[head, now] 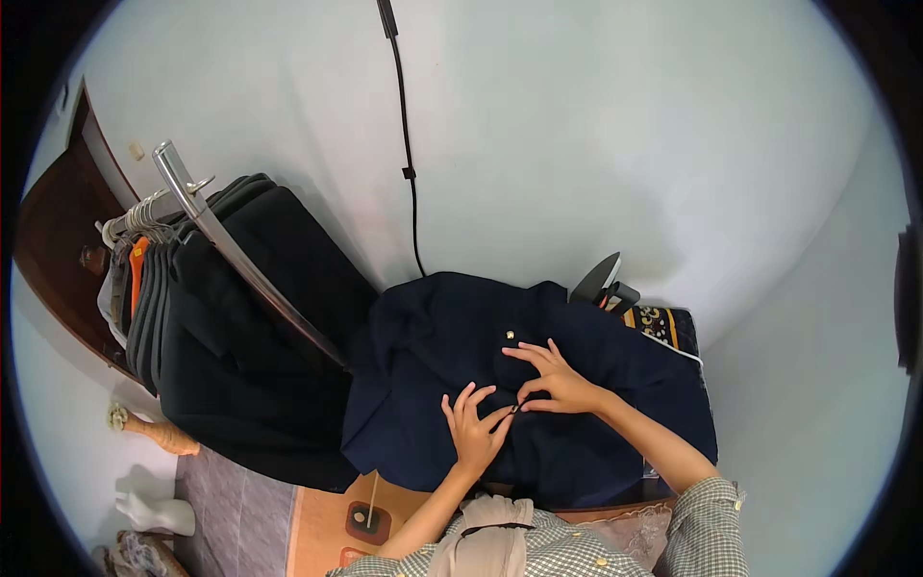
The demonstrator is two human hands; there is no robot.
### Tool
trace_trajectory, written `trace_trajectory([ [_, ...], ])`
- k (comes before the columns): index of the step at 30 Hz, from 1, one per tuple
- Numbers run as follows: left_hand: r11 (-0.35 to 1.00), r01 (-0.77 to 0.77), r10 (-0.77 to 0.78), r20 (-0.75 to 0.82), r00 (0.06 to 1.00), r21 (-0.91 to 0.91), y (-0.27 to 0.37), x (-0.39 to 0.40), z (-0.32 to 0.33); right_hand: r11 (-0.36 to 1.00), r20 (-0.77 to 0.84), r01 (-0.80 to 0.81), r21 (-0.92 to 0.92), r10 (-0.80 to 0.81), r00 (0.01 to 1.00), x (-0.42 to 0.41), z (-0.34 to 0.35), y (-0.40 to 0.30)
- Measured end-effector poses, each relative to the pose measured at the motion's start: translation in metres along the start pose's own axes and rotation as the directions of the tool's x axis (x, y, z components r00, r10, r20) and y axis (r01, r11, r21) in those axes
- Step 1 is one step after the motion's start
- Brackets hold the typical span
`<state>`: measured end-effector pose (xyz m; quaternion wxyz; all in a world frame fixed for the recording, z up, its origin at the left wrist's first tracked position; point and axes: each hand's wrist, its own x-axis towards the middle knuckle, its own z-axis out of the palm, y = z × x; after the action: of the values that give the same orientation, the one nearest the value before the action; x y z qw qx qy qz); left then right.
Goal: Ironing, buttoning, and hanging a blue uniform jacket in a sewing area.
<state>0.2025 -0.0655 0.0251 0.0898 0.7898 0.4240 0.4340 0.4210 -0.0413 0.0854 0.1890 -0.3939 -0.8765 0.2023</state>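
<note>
A dark navy garment (433, 339) lies spread in loose folds over the work surface before me. My left hand (476, 429) pinches a small piece at the garment's front edge, where a tiny gold-coloured spot shows. Meeting it there, my right hand (559, 386) pinches the same spot between thumb and forefinger, its other fingers spread. The fingertips of both hands nearly touch, and they partly hide what they hold. Above my right fingers, a gold-coloured button (510, 335) shows on the cloth.
An iron (602, 285) stands behind the garment, near a patterned cloth (662, 324) at the surface's right corner. At left, dark garments (245, 324) hang from a metal rack (216, 234). A black cable (406, 130) runs down the wall. A white mannequin part (162, 513) lies lower left.
</note>
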Motion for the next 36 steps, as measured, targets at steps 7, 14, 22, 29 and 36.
trace_trajectory([
  [7,0.997,-0.066,0.067,-0.003,0.998,0.049,0.002,-0.002,0.0,0.978,-0.152,-0.063,0.198,0.094,0.984,-0.012,0.023,0.004],
  [14,0.961,-0.2,0.222,-0.102,0.97,0.191,-0.003,-0.005,0.004,0.96,-0.33,-0.172,0.221,0.239,0.913,-0.017,0.031,-0.014],
  [22,0.96,-0.236,0.247,-0.058,0.967,0.152,-0.007,-0.005,0.009,0.97,-0.549,-0.229,0.079,0.234,0.803,-0.023,0.047,-0.023],
  [29,0.956,-0.266,0.27,-0.017,0.963,0.122,-0.015,-0.002,0.007,0.96,-0.368,-0.089,-0.266,-0.016,0.93,-0.021,0.025,-0.022],
  [36,0.921,-0.39,0.39,-0.06,0.919,0.02,-0.031,0.012,0.002,0.993,-0.241,-0.077,0.086,0.096,0.966,-0.013,0.025,-0.001],
])
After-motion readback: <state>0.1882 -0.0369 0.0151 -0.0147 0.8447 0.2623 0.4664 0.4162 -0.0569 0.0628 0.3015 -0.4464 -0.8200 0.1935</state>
